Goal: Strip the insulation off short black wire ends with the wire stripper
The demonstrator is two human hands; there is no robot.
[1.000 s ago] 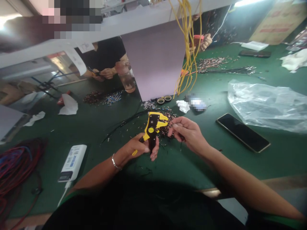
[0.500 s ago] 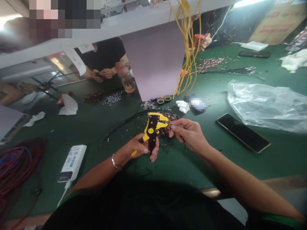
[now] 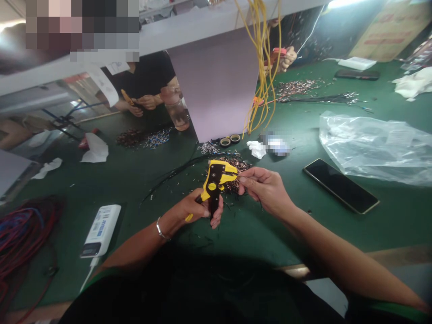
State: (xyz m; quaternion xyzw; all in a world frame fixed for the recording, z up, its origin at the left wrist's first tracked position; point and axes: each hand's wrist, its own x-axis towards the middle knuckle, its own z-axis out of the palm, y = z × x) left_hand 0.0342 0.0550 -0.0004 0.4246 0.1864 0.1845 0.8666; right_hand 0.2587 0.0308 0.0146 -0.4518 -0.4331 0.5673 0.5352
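Observation:
A yellow-and-black wire stripper (image 3: 213, 184) is gripped by its handles in my left hand (image 3: 199, 209), its jaws pointing right. My right hand (image 3: 265, 186) pinches a thin dark wire (image 3: 238, 176) at the mouth of the jaws; most of the wire is hidden by my fingers. Under and behind the jaws lies a heap of short copper-tipped pieces (image 3: 232, 186). Long black wires (image 3: 175, 170) stretch to the left on the green table (image 3: 270, 238).
A phone (image 3: 340, 185) and a clear plastic bag (image 3: 374, 148) lie right. At left are a white power bank (image 3: 101, 230) and red cable coils (image 3: 25, 238). Yellow wires (image 3: 261, 67) hang by an upright panel (image 3: 216, 85). Other people's hands (image 3: 145, 104) work across the table.
The stripper's jaws look closer together than before. My hands stay almost in place. Across the table, a co-worker's hand has raised an orange-yellow tool into sight.

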